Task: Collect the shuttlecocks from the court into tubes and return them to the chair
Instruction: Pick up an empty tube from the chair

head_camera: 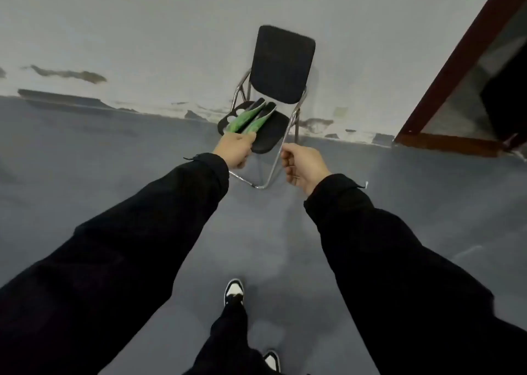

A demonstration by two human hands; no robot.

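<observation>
Head view: black folding chair on chrome legs stands against a scuffed white wall, on grey floor; dark red door frame at right. Left hand grips two green tubes, dark-capped ends over the seat's left edge. Right hand loosely curled, holding nothing, just off the seat's front right corner.

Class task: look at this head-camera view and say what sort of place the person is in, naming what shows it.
Probably the edge of an indoor sports hall. A smooth grey-blue floor meets a scuffed pale wall, a folding chair stands against it, and the left hand holds two green tubes like shuttlecock tubes.
</observation>
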